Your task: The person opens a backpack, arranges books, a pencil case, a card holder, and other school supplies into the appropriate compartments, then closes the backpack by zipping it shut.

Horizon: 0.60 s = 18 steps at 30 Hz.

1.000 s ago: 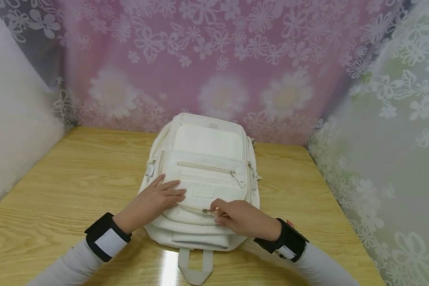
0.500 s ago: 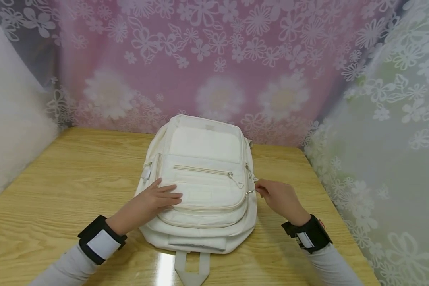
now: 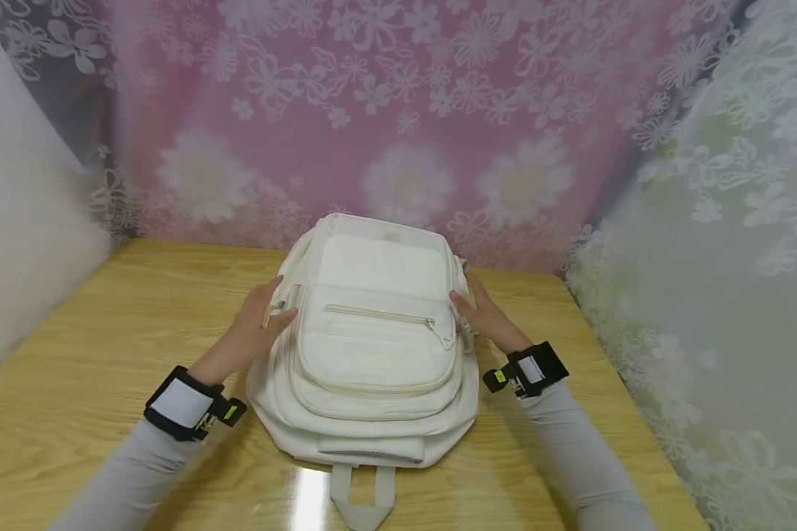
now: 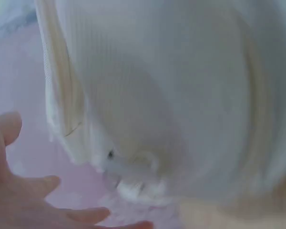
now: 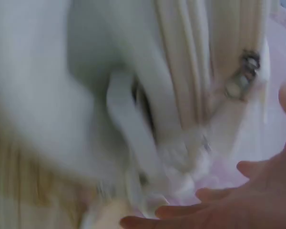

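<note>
A cream backpack (image 3: 372, 354) lies on the wooden table, front face up, its grab handle (image 3: 365, 509) toward me. Along its left side is my left hand (image 3: 249, 332), thumb spread over the edge of the front pocket. My right hand (image 3: 488, 316) stands at the opposite side, thumb near the side zip. In the left wrist view the left fingers (image 4: 33, 188) are spread apart beside the bag's side. The right wrist view has the right fingers (image 5: 219, 193) extended next to the straps and a metal zip pull (image 5: 245, 71). Neither hand grips anything.
The wooden table (image 3: 139, 317) extends to both sides of the bag. Behind it hangs a pink flowered curtain (image 3: 332, 147), with a pale flowered sheet (image 3: 724, 295) on the right and a white one (image 3: 33, 221) on the left.
My right hand closed the lower front pocket's zip, moving right along it, then let go of the pull and moved up the bag's side. My left hand left the front face for the left side.
</note>
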### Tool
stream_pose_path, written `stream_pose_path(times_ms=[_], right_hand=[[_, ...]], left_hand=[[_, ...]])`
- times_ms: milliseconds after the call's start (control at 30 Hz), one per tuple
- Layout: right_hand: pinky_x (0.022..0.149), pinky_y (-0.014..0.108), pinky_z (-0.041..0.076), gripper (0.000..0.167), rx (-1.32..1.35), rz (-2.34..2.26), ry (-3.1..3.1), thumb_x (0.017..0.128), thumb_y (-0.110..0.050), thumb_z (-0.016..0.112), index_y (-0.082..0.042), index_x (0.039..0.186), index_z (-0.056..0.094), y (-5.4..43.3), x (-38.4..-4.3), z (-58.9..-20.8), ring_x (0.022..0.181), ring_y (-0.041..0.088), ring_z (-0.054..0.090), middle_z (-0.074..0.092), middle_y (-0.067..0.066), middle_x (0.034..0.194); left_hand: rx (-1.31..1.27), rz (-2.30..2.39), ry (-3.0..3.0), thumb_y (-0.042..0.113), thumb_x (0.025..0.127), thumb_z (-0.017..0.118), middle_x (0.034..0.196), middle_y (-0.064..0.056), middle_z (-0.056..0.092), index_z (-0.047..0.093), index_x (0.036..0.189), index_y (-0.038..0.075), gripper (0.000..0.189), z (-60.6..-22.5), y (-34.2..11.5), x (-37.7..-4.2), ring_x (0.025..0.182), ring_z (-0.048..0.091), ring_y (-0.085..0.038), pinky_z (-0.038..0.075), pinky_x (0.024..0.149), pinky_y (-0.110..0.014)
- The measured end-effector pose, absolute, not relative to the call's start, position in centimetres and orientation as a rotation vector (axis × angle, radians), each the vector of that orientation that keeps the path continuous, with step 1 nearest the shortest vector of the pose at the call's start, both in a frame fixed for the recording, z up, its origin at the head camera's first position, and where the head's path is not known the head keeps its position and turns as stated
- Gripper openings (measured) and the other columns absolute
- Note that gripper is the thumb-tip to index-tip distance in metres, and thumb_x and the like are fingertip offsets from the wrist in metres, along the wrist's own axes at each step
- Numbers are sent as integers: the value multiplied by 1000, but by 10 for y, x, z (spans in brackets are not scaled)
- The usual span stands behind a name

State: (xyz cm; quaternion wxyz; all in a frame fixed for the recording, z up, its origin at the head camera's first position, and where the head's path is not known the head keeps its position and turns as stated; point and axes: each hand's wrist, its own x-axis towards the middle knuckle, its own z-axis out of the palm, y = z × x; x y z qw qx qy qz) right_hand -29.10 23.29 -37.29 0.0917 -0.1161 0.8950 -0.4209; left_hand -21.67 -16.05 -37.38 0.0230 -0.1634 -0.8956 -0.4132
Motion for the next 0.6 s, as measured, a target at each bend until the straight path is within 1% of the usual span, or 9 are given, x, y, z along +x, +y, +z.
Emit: stream_pose_path(times_ms=[67,133,233,333,400,467,500,533,600], right_hand=[[110,63,12,79,-334,-1273,2531,96,-52,38,-25,149,-14,230,-297,-373,144,38,-5,-16,12,156],[110,63,14,81,-330,-1273,2452,96,-48,41,-27,148,-17,226,-302,-373,144,39,-4,-20,12,155],[109,62,18,82,-339,-1264,2432,96,-45,44,-26,148,-16,222,-303,-372,144,39,-1,-18,12,156],[109,62,19,84,-329,-1247,2451,94,-48,46,-27,149,-14,221,-302,-373,144,38,1,-15,11,157],[110,61,18,87,-322,-1231,2473,91,-54,48,-30,149,-12,223,-301,-377,145,35,0,-13,9,157],[111,60,18,88,-314,-1215,2483,91,-55,49,-29,149,-12,225,-299,-377,145,34,0,-12,10,157],[111,59,18,88,-316,-1211,2490,91,-54,49,-27,150,-11,225,-297,-376,145,34,2,-10,11,157],[111,59,18,88,-332,-1197,2508,91,-54,48,-25,150,-10,226,-296,-374,145,34,2,-9,12,157],[111,58,19,84,-380,-1149,2611,94,-50,47,-17,151,-5,225,-292,-368,144,36,7,-2,16,157]], left_hand=[[-460,-1342,-2915,47,97,39,150,-33,-3,-1,150,3,79,-378,-157,-224,139,-3,-50,12,103,-71],[-448,-1368,-2994,48,97,40,149,-35,-7,-3,149,2,82,-383,-152,-226,138,-7,-50,13,102,-72],[-404,-1359,-3046,45,97,41,148,-35,-13,-4,149,2,81,-383,-145,-218,137,-13,-50,13,101,-73],[-377,-1347,-3057,40,98,42,146,-39,-13,-2,148,-2,79,-379,-141,-208,136,-8,-55,15,101,-72],[-364,-1347,-3075,41,98,42,145,-39,-13,-3,148,-1,79,-377,-139,-204,135,-3,-57,18,101,-72],[-368,-1355,-3080,42,98,42,145,-39,-14,-3,148,-1,80,-378,-139,-202,135,-2,-57,19,101,-71],[-376,-1352,-3082,42,98,42,145,-39,-13,-3,148,-1,80,-377,-139,-202,135,-3,-57,18,101,-71],[-397,-1342,-3071,42,97,43,145,-40,-9,-1,148,-3,80,-376,-140,-203,135,0,-56,19,102,-70],[-423,-1286,-3052,39,98,43,145,-41,-6,3,148,-4,77,-369,-140,-206,135,0,-56,18,103,-70]])
